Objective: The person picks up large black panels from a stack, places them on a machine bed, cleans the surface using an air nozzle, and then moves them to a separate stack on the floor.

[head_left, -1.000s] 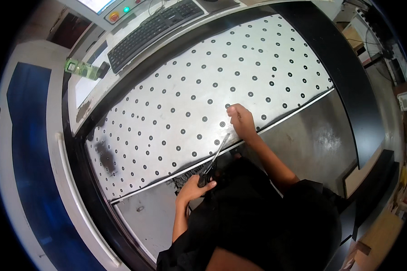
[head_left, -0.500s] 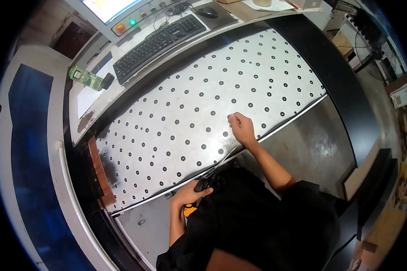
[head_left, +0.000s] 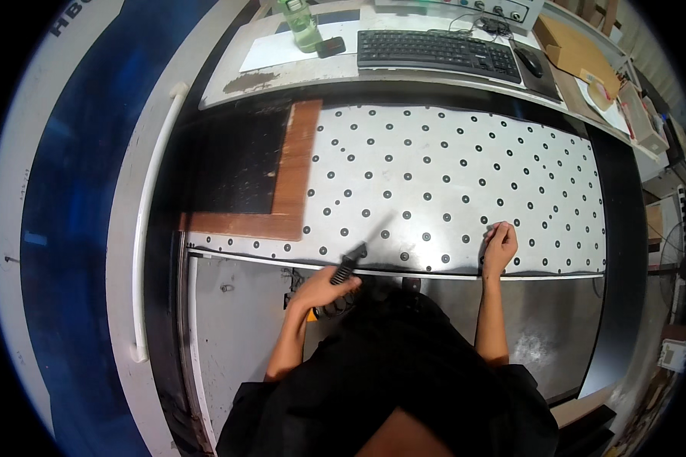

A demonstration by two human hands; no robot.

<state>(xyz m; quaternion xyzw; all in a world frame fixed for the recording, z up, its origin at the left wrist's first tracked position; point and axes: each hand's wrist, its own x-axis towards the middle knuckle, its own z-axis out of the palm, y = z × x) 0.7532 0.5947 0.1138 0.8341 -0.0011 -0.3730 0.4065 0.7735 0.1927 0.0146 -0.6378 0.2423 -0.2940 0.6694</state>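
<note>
A person's left hand (head_left: 322, 289) grasps a black-handled tool (head_left: 349, 263) tilted over the near edge of a white panel (head_left: 434, 171) dotted with black rings, while the right hand (head_left: 501, 242), its fingers clenched, sits farther right

The machine bed (head_left: 450, 209) is silvery white, dotted in slanting rows with black discs that have paler centres, and beside that pattern lies an L-shaped strip (head_left: 301, 175) of reddish-brown wood grain edging a scuffed black area (head_left: 236, 171). The screwdriver-like tool (head_left: 347, 265) has a black handle banded with ribs and a blurred grey shaft, dark against the black shirt (head_left: 396, 358). Farther out come a translucent green bottle (head_left: 303, 30), black keyboard (head_left: 438, 55) and mouse (head_left: 528, 61), tan cardboard box (head_left: 575, 49), deep blue panel (head_left: 76, 228) and white tubular handle (head_left: 141, 228).
</note>
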